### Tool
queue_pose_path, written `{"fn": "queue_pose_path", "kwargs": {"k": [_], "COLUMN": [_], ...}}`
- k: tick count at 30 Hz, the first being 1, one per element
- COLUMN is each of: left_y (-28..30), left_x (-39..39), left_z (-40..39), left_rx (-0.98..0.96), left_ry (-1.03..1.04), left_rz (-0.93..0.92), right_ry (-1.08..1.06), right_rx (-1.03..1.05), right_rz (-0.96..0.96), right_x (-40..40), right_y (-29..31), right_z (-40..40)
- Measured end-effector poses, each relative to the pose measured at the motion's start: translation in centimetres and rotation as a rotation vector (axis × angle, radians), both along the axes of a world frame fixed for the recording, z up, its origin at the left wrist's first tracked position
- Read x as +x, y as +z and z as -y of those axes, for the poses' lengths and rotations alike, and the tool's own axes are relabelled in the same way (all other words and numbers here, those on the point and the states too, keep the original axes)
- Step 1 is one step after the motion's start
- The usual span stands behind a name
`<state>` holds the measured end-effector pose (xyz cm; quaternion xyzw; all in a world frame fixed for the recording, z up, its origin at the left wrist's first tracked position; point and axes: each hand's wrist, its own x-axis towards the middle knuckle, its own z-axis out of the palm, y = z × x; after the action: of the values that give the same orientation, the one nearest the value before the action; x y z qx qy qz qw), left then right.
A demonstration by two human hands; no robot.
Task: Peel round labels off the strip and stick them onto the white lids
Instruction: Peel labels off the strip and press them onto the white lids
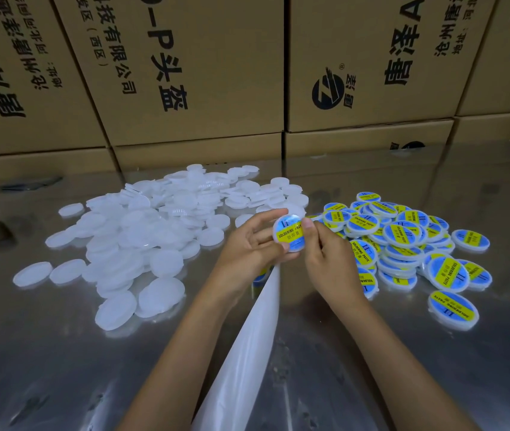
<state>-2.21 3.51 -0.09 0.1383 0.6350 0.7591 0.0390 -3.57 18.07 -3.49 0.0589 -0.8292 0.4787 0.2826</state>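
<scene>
Head view, looking down over my forearms at a shiny metal tabletop [371, 368]: toward its left side and running up to the far edge lies a loose heap of plain white lids [141, 237], many overlapping, a few lying singly at the near-left fringe. Just right of that heap my left hand [249, 253] is raised above the middle of the tabletop, fingers curled round the rim of one lid [289, 233] that it holds tilted toward me; a round blue label with a yellow band reading SOLDERING PASTE already covers its face. From under that hand a white backing strip [247, 353] hangs down and runs toward the near edge between my forearms, with a bit of another blue and yellow label [261, 276] showing at its top beside my wrist. My right hand [329, 262] meets the lid from the right, thumb tip pressed on the label's right edge and the other fingers curled behind. Further right, toward the right edge of the tabletop, sits a pile of labelled lids [409, 241], stacked unevenly, one lying alone nearest me. Along the far edge stand brown cardboard cartons [200, 73] printed with black characters.
</scene>
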Motion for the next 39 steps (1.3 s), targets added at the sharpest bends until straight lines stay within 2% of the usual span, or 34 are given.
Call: {"fn": "queue_pose_path", "kwargs": {"k": [5, 9, 12, 15, 22, 26, 33, 37, 39], "left_y": [0.1, 0.0, -0.1, -0.1, -0.2, -0.1, -0.4, -0.1, 0.2], "left_x": [0.0, -0.2, -0.2, -0.1, -0.2, -0.2, -0.5, -0.4, -0.4], "left_z": [0.2, 0.3, 0.2, 0.2, 0.5, 0.5, 0.6, 0.3, 0.7], "left_rx": [-0.054, -0.044, -0.011, 0.025, -0.046, -0.075, 0.026, 0.097, 0.141], "left_ry": [0.221, 0.379, 0.379, 0.276, 0.102, 0.233, 0.422, 0.444, 0.471], "left_rz": [-0.012, -0.017, -0.012, 0.011, 0.006, -0.028, -0.002, 0.012, 0.026], "right_ry": [0.074, 0.143, 0.055, -0.008, -0.017, 0.089, 0.353, 0.201, 0.072], "right_rx": [0.032, 0.177, 0.221, 0.217, 0.097, 0.018, -0.116, -0.183, -0.328], "right_rz": [0.016, 0.076, 0.078, 0.023, -0.002, 0.020, 0.187, 0.257, 0.282], "right_x": [0.3, 0.8, 0.7, 0.4, -0.1, 0.1, 0.3, -0.3, -0.7], "right_y": [0.0, -0.1, -0.3, -0.3, -0.5, -0.2, 0.1, 0.4, 0.6], "right_z": [-0.1, 0.5, 0.5, 0.1, 0.0, 0.1, 0.5, -0.4, -1.3]}}
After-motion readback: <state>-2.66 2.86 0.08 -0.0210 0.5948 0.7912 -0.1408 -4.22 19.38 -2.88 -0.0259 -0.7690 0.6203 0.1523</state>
